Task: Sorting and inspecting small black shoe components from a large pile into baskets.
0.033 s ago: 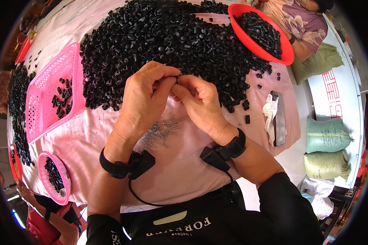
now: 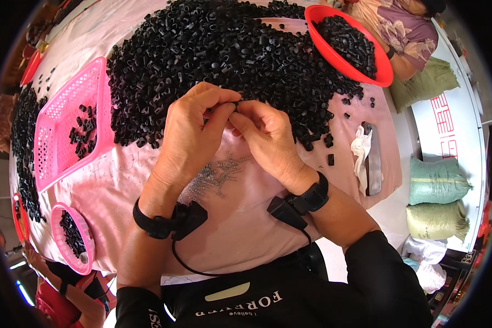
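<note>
My left hand (image 2: 194,123) and my right hand (image 2: 266,131) meet at the near edge of a large heap of small black plastic parts (image 2: 202,52). Between the thumbs and forefingers of both hands is a small black plastic part (image 2: 235,107), mostly covered by the fingertips. Each hand is closed in a pinch on it. Under my wrists, small metal springs (image 2: 213,176) lie scattered on the pink cloth (image 2: 232,224). Left of the heap sits a pink plastic basket (image 2: 48,139) with several black parts (image 2: 83,131) inside.
A red basin (image 2: 384,68) of black parts stands far right, beside another person (image 2: 404,33). A phone (image 2: 373,164) and a white tissue (image 2: 361,150) lie on the right. A round pink basket (image 2: 87,240) is at the near left, by another person's arm (image 2: 65,290). Sacks (image 2: 437,180) stand right.
</note>
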Demonstrator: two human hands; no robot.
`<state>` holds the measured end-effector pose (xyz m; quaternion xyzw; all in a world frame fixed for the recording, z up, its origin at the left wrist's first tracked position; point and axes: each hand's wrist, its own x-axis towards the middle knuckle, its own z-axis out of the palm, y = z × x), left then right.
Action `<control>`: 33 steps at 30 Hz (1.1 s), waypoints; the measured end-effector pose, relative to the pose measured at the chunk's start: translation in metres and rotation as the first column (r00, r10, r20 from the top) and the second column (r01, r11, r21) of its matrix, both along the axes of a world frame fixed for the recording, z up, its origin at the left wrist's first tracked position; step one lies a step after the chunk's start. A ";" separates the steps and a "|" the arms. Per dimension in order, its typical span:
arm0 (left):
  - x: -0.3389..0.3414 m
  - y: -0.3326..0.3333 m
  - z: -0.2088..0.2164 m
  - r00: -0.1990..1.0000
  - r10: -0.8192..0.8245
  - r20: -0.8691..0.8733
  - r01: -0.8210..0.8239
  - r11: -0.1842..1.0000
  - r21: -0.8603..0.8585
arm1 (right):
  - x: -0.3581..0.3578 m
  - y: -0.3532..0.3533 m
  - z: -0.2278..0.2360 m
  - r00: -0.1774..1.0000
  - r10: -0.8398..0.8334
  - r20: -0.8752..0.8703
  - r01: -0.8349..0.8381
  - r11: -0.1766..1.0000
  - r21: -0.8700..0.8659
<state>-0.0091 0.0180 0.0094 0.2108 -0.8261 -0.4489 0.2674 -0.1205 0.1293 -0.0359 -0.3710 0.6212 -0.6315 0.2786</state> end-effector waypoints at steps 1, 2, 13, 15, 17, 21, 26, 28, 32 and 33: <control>0.000 0.000 0.000 1.000 0.001 0.002 -0.001 1.000 0.018 | 0.000 0.000 0.000 1.000 0.004 0.028 -0.003 1.000 -0.016; -0.001 0.000 0.001 1.000 0.000 0.001 0.000 1.000 0.017 | 0.000 0.000 0.001 0.998 0.008 0.056 -0.006 0.999 -0.032; 0.000 0.001 0.003 1.000 -0.010 0.021 0.010 1.000 -0.002 | 0.000 0.000 0.007 0.981 0.024 0.192 -0.013 0.998 -0.059; 0.000 0.000 0.003 0.999 -0.048 0.014 0.048 0.999 -0.007 | 0.000 0.001 0.007 0.974 0.030 0.226 -0.015 0.998 -0.066; 0.001 -0.002 0.003 0.996 -0.088 0.007 0.088 0.996 -0.011 | -0.001 0.001 0.005 0.961 0.010 0.277 0.020 0.994 -0.106; 0.004 -0.003 0.006 0.983 -0.181 0.036 0.184 0.961 -0.204 | -0.004 0.002 0.004 0.971 0.000 0.240 0.026 0.994 -0.106; 0.004 -0.001 0.000 0.988 -0.132 0.076 0.150 0.932 -0.329 | -0.004 0.001 0.003 0.981 0.037 0.193 -0.025 0.998 -0.063; 0.005 -0.001 0.001 0.990 -0.085 0.109 0.120 0.919 -0.376 | -0.002 0.001 0.003 0.981 0.036 0.188 -0.025 0.998 -0.063; 0.005 -0.002 0.001 0.992 -0.085 0.091 0.114 0.914 -0.389 | -0.002 0.001 0.004 0.984 0.042 0.172 -0.032 0.998 -0.059; 0.005 -0.002 0.001 0.992 -0.093 0.087 0.121 0.909 -0.399 | -0.002 0.001 0.004 0.984 0.041 0.172 -0.032 0.998 -0.059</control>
